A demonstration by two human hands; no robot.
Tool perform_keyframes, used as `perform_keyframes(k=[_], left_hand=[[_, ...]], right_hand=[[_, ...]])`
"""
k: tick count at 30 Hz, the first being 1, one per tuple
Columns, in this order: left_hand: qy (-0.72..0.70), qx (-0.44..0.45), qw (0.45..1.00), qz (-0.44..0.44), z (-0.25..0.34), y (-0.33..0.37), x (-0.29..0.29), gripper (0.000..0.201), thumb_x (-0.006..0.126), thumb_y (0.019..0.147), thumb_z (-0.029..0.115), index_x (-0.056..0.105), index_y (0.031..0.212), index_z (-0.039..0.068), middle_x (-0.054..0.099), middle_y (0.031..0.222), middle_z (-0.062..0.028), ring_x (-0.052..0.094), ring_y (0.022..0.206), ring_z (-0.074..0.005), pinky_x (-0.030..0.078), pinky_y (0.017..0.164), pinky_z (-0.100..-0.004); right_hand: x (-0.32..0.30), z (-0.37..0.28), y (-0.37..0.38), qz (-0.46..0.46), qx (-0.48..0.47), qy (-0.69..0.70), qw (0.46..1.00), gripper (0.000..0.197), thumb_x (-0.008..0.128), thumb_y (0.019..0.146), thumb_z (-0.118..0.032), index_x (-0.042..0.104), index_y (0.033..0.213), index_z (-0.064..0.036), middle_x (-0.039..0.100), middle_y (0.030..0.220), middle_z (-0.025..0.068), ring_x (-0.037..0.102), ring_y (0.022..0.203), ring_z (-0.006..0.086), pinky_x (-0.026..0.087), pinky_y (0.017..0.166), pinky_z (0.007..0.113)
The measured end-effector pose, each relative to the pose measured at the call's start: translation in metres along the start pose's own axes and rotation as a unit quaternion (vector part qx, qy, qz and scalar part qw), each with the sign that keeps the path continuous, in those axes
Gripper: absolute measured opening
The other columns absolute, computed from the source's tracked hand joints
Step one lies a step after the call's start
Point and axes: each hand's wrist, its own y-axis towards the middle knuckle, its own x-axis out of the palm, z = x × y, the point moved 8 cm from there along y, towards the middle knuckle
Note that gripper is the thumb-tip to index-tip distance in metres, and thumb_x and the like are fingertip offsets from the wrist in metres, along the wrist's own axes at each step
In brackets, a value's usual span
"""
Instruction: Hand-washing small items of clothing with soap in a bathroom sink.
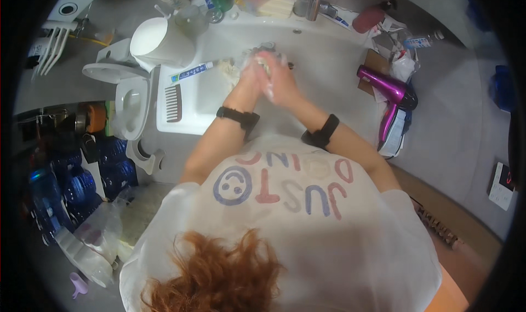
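Observation:
Over the white sink (323, 87), my two hands are pressed together, wet and whitish with lather. My left hand (249, 75) is closed against the right, its fingers partly hidden. My right hand (281, 84) folds over from the other side, fingers curled inward. A small pale piece (264, 65) shows between them; its kind is unclear. Just beyond the fingers lies a greyish, foamy bunch (266, 47), too blurred to name. A crumpled cream cloth (227, 72) rests left of my left hand. Each wrist wears a black strap.
A toothpaste tube (191, 72) and brown comb (173, 103) lie on the sink's left ledge, beside a white bucket (157, 43). The chrome faucet (314, 2) stands at the back. At right are a purple hair dryer (386, 86) and a reddish bottle (370, 19). A toilet (131, 106) stands left.

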Motion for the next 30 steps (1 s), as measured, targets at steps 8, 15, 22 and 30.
perform_keyframes(k=[8,15,22,30], left_hand=[[0.125,0.093,0.988,0.015,0.01,-0.021,0.015,0.028,0.04,0.089,0.042,0.051,0.087,0.016,0.054,0.068,0.001,0.051,0.057,-0.0137,0.036,0.044,-0.0236],[0.07,0.245,0.966,0.049,0.098,-0.004,-0.053,0.037,0.037,0.091,0.043,0.05,0.095,0.008,0.054,0.088,-0.0062,0.056,0.084,-0.022,0.046,0.077,-0.0368],[-0.123,0.122,0.977,-0.121,0.069,-0.028,-0.014,0.03,0.04,0.092,0.029,0.047,0.106,0.003,0.055,0.101,-0.0105,0.054,0.094,-0.0245,0.044,0.088,-0.0342],[0.067,0.234,0.965,-0.101,0.082,-0.05,-0.006,0.031,0.046,0.087,0.003,0.043,0.117,-0.004,0.053,0.103,-0.0134,0.056,0.091,-0.0191,0.049,0.083,-0.0286]], right_hand=[[0.049,0.091,0.024,-0.198,0.269,0.292,0.896,0.032,0.049,0.084,-0.027,0.051,0.105,-0.0025,0.057,0.084,0.0123,0.056,0.072,0.0237,0.046,0.064,0.035],[0.035,0.07,0.002,-0.224,0.2,0.258,0.918,0.03,0.062,0.077,-0.016,0.046,0.101,-0.0064,0.049,0.087,0.0031,0.049,0.079,0.013,0.042,0.065,0.026],[0.035,0.024,0.013,-0.198,0.13,0.246,0.94,0.033,0.067,0.074,-0.025,0.055,0.097,-0.0025,0.056,0.089,0.0056,0.051,0.081,0.0132,0.042,0.073,0.027],[0.0,0.05,0.023,-0.111,0.157,0.336,0.922,0.025,0.057,0.082,-0.012,0.053,0.105,-0.0021,0.057,0.088,0.0017,0.053,0.076,0.0092,0.044,0.069,0.024]])
